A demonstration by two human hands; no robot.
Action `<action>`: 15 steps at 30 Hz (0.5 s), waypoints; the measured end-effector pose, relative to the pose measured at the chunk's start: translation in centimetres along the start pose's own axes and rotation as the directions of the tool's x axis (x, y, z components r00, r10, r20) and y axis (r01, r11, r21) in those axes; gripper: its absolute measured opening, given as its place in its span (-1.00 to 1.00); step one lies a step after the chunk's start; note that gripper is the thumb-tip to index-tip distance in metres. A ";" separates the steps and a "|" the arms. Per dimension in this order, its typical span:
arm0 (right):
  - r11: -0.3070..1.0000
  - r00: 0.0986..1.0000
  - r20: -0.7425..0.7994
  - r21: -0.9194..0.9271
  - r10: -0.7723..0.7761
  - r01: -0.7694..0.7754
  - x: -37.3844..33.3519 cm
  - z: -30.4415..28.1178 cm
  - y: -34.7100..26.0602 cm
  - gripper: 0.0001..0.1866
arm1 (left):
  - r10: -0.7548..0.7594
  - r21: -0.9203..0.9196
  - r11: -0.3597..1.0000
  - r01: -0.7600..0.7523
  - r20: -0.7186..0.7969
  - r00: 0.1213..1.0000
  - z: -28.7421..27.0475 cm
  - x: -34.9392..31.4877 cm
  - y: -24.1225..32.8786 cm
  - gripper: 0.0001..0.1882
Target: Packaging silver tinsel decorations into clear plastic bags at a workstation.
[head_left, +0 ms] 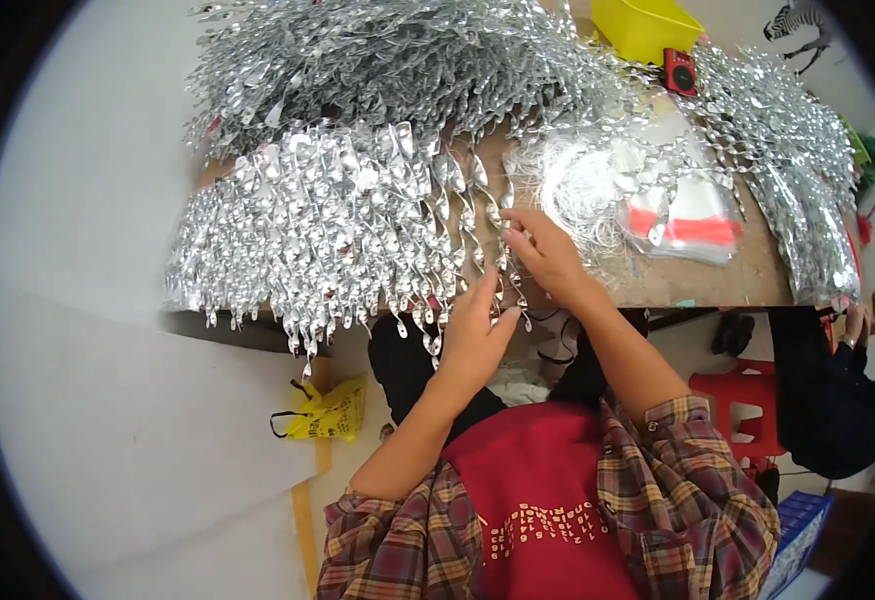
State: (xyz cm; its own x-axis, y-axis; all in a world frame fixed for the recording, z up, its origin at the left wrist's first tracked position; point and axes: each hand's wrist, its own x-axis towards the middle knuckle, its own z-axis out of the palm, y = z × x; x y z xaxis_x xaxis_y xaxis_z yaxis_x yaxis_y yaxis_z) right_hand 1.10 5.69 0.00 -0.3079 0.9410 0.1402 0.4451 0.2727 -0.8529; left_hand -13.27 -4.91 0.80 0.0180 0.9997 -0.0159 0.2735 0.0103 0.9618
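Note:
Many twisted silver spiral strips (pixel 358 220) lie side by side over the table's near edge, their lower tips hanging past it. My right hand (pixel 548 262) reaches in from the right, thumb and index finger closing at a silver strip at the right end of the row. Lower and to the left, my left hand (pixel 473 338) has its fingers stretched up along the same strips, its thumb apart from them. The strips pass close by its fingertips; any contact there is hard to make out.
A large silver heap (pixel 388 65) covers the far side of the table (pixel 678 285). White string (pixel 573 195) and clear plastic bags (pixel 693 230) lie right of my hands. Farther off are a yellow basket (pixel 648 28) and a red device (pixel 680 72). A red stool (pixel 743 405) and another person (pixel 828 400) are at right.

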 end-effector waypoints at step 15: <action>0.987 0.997 0.065 -0.158 0.032 -0.021 2.1 3.0 -0.4 -0.25 | 0.326 0.747 0.656 -0.110 -0.149 0.933 -2.9 4.7 -1.4 -0.79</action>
State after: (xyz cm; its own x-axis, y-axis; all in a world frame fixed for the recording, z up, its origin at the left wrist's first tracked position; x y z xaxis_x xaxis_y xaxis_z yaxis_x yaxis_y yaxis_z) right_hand -2.21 6.98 -0.90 -0.3473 0.9343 0.0801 0.5788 0.2808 -0.7656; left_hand -16.32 -0.15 0.17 -0.0373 0.9398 0.3397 0.8954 -0.1195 0.4289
